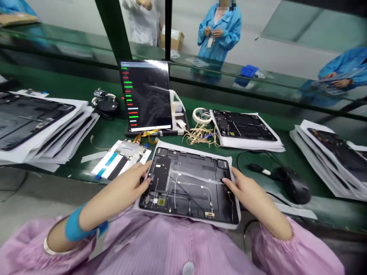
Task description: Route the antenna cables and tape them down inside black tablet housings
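Observation:
Between my two hands I hold an opened tablet housing (197,191), black inside, with thin cables and small parts in it. A white sheet lies under it and sticks out around its edges. My left hand (139,177) grips the left side, thumb on top and fingers hidden beneath. On the right side my right hand (236,183) grips in the same way, its thumb over the rim. Just beyond the housing, left of centre, lie a battery pack and circuit board (122,156) with blue tabs. Behind them a lit tablet screen (147,97) with coloured text lines stands upright.
Stacked housings with white sheets (43,126) stand at left, another stack (329,160) at right. Another housing (246,126) lies at back right. Rubber bands (200,134), a tape roll (202,114) and a black mouse (295,185) are on the green bench. People stand beyond the glass.

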Demonstrator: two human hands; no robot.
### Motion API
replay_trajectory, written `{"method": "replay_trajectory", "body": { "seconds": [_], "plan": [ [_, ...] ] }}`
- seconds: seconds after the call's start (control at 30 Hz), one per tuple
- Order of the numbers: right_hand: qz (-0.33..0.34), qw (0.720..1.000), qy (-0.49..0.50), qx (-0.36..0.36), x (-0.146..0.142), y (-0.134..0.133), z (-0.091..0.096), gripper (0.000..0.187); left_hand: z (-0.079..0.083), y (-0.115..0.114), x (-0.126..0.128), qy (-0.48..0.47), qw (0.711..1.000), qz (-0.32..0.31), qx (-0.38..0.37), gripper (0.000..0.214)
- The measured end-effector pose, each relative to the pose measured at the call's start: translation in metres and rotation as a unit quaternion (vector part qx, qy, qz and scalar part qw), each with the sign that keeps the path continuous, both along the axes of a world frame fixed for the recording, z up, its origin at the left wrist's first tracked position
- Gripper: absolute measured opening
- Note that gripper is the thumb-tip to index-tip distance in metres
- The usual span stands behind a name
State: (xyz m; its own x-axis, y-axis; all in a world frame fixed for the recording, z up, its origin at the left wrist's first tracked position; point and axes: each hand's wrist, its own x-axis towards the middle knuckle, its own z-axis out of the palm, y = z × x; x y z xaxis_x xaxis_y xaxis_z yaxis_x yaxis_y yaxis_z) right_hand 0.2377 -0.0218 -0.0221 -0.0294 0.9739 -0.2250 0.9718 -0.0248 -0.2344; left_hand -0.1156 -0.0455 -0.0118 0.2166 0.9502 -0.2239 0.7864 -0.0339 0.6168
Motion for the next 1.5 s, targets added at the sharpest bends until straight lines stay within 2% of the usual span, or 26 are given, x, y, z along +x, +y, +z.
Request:
{"method": "replay_trajectory", "body": {
  "seconds": [0.07,0.13,0.17,0.23,0.27,0.4,0.47,0.53,0.6,0.7,0.77,0.83,0.9,0.97,1.03,1.13,1.3,1.4,1.5],
  "plan": [
    [-0.009,0.996,-0.053,0.065,-0.013,0.0,0.008,0.041,0.005,0.005,0.007,0.04,0.997,-0.001,0.059,0.045],
    [0.033,0.989,-0.009,0.144,-0.032,0.001,0.014,0.028,0.009,0.011,0.02,0.042,0.996,-0.026,0.081,0.039],
    [0.079,0.984,0.041,0.156,-0.044,0.002,0.016,0.018,0.01,0.015,0.028,0.034,0.995,-0.053,0.078,0.036],
    [0.184,0.968,0.131,0.106,-0.067,0.01,0.014,0.005,0.009,0.026,0.045,0.022,0.992,-0.111,0.064,0.028],
    [0.208,0.963,0.15,0.08,-0.077,0.015,0.011,0.008,0.007,0.033,0.053,0.02,0.99,-0.131,0.056,0.026],
    [0.225,0.961,0.157,0.037,-0.097,0.034,-0.004,0.014,-0.001,0.054,0.073,0.017,0.986,-0.159,0.038,0.013],
    [0.234,0.958,0.166,0.028,-0.096,0.035,-0.004,0.016,-0.001,0.059,0.074,0.007,0.985,-0.168,0.033,0.005],
    [0.235,0.955,0.177,0.035,-0.092,0.028,0.002,0.013,0.004,0.061,0.072,-0.009,0.983,-0.18,0.028,0.005],
    [0.224,0.956,0.166,0.088,-0.089,0.015,0.012,0.011,0.015,0.06,0.072,-0.044,0.981,-0.188,0.012,0.009],
    [0.21,0.949,0.119,0.203,-0.084,-0.008,0.027,0.007,0.035,0.054,0.077,-0.152,0.969,-0.193,-0.03,0.021],
    [0.172,0.944,0.15,0.239,-0.077,-0.019,0.032,0.011,0.045,0.051,0.086,-0.234,0.955,-0.176,-0.049,0.03],
    [0.091,0.933,0.267,0.223,-0.067,-0.023,0.034,0.018,0.049,0.05,0.1,-0.295,0.942,-0.141,-0.073,0.034],
    [0.003,0.895,0.417,0.158,-0.055,-0.024,0.035,0.022,0.045,0.051,0.117,-0.352,0.918,-0.124,-0.136,0.032],
    [-0.052,0.844,0.528,0.084,-0.043,-0.023,0.034,0.02,0.036,0.053,0.134,-0.397,0.878,-0.162,-0.214,0.031],
    [-0.081,0.813,0.575,0.049,-0.032,-0.024,0.034,0.018,0.027,0.056,0.146,-0.413,0.854,-0.201,-0.244,0.025],
    [-0.101,0.814,0.572,0.027,-0.017,-0.028,0.034,0.02,0.018,0.058,0.154,-0.387,0.874,-0.214,-0.203,0.017],
    [-0.088,0.833,0.54,-0.084,-0.003,-0.03,0.033,0.019,0.018,0.058,0.152,-0.279,0.925,-0.256,-0.04,0.014],
    [-0.077,0.813,0.565,-0.115,-0.004,-0.03,0.026,0.018,0.019,0.051,0.151,-0.233,0.939,-0.242,0.071,0.013],
    [-0.079,0.788,0.605,-0.084,-0.011,-0.031,0.017,0.016,0.021,0.04,0.148,-0.198,0.935,-0.245,0.166,0.013]
  ]
}}
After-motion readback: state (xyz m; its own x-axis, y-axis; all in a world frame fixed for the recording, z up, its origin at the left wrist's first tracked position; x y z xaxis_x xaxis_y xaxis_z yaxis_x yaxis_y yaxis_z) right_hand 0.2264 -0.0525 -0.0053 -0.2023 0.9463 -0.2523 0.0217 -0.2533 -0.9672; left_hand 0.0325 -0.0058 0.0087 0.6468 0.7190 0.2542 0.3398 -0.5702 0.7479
